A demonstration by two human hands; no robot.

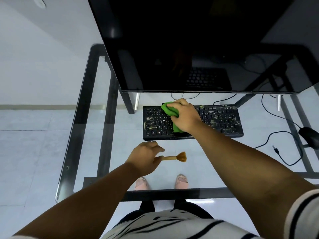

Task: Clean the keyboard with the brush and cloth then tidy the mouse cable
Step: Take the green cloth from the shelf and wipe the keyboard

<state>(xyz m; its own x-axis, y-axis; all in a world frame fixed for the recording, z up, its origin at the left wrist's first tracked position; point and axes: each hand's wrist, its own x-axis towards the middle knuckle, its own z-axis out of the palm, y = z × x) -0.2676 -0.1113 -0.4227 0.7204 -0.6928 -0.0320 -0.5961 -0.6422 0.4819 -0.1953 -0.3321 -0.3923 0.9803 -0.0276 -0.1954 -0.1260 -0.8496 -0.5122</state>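
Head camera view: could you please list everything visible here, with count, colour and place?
Keyboard: one, black, smudged, mid-desk.
Cloth: one, green, on the keyboard under the right hand.
Brush: one, tan, on the glass in front of the keyboard.
Mouse: one, black, right edge.
Mouse cable: one, black, loose, plug free.
Monitor: one, black, off, behind the keyboard.
Desk: one, glass, dark frame.
Left hand: at the brush handle.
Right hand: pressing the cloth.
Feet: two, below the glass.

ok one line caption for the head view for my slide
Right hand wipes the black keyboard with a green cloth while the left hand holds a brush.
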